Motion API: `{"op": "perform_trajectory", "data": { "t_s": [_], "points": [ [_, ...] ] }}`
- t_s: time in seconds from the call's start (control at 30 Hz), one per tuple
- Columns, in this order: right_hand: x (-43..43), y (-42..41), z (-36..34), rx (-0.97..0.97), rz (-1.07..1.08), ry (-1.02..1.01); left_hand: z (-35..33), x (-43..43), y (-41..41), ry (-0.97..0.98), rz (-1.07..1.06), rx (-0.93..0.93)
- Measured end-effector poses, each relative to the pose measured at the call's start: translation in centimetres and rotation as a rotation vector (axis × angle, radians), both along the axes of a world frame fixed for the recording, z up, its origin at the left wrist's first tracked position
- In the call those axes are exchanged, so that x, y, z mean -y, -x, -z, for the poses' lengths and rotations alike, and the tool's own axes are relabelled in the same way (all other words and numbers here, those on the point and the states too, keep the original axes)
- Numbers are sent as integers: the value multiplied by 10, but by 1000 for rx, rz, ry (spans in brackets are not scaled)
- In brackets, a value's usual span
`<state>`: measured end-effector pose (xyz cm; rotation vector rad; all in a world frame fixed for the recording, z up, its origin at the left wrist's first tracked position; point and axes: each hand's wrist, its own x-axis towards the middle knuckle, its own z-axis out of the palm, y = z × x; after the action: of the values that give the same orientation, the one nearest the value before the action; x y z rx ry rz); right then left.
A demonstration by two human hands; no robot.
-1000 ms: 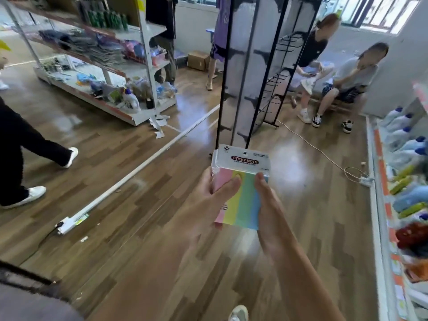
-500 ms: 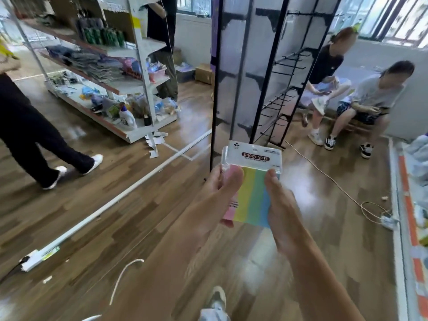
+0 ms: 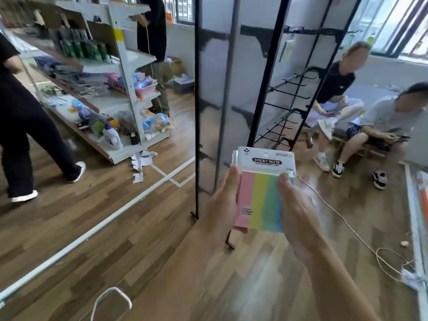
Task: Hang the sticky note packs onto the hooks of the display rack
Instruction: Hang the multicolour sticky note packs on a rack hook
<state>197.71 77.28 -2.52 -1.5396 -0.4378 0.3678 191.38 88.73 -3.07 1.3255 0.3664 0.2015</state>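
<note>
Sticky note packs (image 3: pixel 264 193) upright, long axis vertical, header end up. Left grip (image 3: pixel 222 205) and right grip (image 3: pixel 298 218) both curled round side edges. Rack (image 3: pixel 196 112) hooks (image 3: pixel 288 95) ahead, higher, rightward, well apart.

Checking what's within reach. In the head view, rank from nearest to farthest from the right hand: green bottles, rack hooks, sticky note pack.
1. sticky note pack: held in the right hand itself.
2. rack hooks: just beyond, above the pack.
3. green bottles: far off at upper left.
</note>
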Motion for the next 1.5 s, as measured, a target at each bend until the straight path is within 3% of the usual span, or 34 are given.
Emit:
{"op": "perform_trajectory", "data": {
  "t_s": [0.33, 0.77, 1.07, 1.23, 1.5],
  "points": [
    [-8, -180, -2, 193, 71, -40, -5, 6, -174, 147, -136, 56],
    [-6, -415, -38, 238, -330, -126, -43, 36, -373, 177, -380, 155],
    [-48, -511, -50, 310, -516, -194, -42, 2, -457, 121, -484, 261],
    [-71, -549, -53, 258, -652, -262, -44, -8, -486, 68, -584, 219],
    [-94, -597, -55, 219, -875, -269, -48, -4, -527, 44, -901, 219]
  ]
}}
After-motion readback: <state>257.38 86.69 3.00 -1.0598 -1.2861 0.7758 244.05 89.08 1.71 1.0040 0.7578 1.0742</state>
